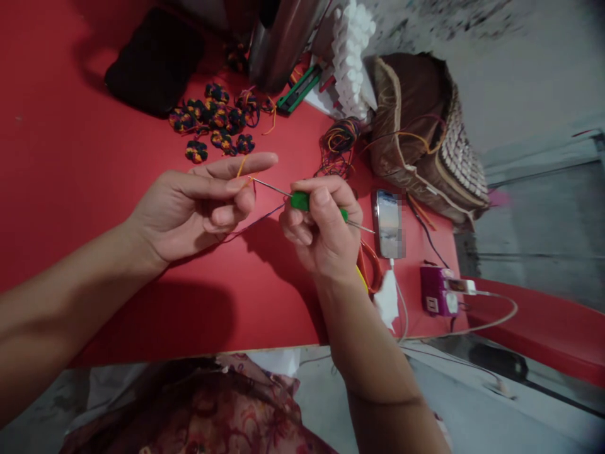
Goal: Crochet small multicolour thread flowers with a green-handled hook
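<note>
Green-handled tool: the green-handled tool (300, 200) lies between the two hands, above the red table (278, 309); its handle sits in the right hand (326, 217), its front tip at the fingertips of the left hand (201, 205)
Long axis: slanting across the view, from lower right to upper left; the thin metal shaft (274, 188) points at the left hand, while a second metal end sticks out behind the right hand, toward the phone (389, 224)
Right hand: closed round the green handle, thumb laid along the top; nearer to the handle, clear of the orange yarn
Left hand: thumb and fingertips pinched together on the orange yarn (241, 167), one finger stretched out to the right with the yarn over it, the lower fingers half curled
Tip and yarn: the relation that matters, as I judge it; the tip meets the yarn right by the left hand's pinch, so the left hand is the nearer one there; whether the strand is caught on the tip is too small to tell
Dark strand: the dark strand (258, 221) runs below the shaft, between left hand and right hand
Crocheted flowers: the crocheted flowers (217, 116) lie beyond the left hand, apart from the tool
</note>
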Tool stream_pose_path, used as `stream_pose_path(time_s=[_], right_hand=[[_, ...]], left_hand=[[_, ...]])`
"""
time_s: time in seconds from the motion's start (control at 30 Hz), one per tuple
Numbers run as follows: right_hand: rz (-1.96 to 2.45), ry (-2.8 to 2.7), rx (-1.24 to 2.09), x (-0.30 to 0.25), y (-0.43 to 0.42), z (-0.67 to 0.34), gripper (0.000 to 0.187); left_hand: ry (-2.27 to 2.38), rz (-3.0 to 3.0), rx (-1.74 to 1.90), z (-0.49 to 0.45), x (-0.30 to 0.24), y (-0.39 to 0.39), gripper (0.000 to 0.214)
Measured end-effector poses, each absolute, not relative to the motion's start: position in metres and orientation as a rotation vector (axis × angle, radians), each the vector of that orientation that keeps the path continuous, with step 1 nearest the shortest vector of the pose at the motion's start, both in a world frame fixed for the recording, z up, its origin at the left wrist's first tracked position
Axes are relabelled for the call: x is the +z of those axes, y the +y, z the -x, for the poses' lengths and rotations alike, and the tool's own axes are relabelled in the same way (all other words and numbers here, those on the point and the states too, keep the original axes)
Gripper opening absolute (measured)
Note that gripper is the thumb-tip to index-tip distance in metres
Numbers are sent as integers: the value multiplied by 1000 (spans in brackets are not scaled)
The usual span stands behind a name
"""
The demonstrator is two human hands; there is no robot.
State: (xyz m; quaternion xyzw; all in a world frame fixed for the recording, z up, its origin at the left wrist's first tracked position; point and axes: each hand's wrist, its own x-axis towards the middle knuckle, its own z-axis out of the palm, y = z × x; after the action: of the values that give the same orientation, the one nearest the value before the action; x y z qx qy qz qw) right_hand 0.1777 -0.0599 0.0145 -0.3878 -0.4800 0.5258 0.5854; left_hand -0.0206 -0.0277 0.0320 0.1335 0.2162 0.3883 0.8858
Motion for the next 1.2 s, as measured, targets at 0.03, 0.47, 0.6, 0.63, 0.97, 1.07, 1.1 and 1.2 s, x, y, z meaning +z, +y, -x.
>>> stream_pose_path(time_s=[0.03, 0.47, 0.6, 0.63, 0.97, 1.07, 1.1, 1.2], right_hand=[[893, -1109, 1251, 14, -59, -177, 28], [885, -1099, 1217, 19, -60, -181, 18], [929, -1167, 1181, 20, -60, -186, 24], [928, -1184, 1176, 21, -60, -187, 24], [782, -1139, 1390, 21, -57, -193, 21], [779, -1056, 1487, 18, -57, -186, 27], [781, -1035, 1511, 17, -58, -183, 29], [828, -990, 1529, 14, -59, -175, 32]], left_hand=[[443, -311, 805, 20, 32, -28, 66], [316, -282, 788, 25, 26, -29, 40], [339, -199, 745, 26, 33, -28, 61], [334, -182, 734, 26, 34, -28, 64], [238, -295, 687, 30, 26, -29, 55], [225, -412, 721, 27, 22, -30, 57], [237, -445, 738, 25, 21, -30, 58], [297, -521, 794, 20, 15, -30, 53]])
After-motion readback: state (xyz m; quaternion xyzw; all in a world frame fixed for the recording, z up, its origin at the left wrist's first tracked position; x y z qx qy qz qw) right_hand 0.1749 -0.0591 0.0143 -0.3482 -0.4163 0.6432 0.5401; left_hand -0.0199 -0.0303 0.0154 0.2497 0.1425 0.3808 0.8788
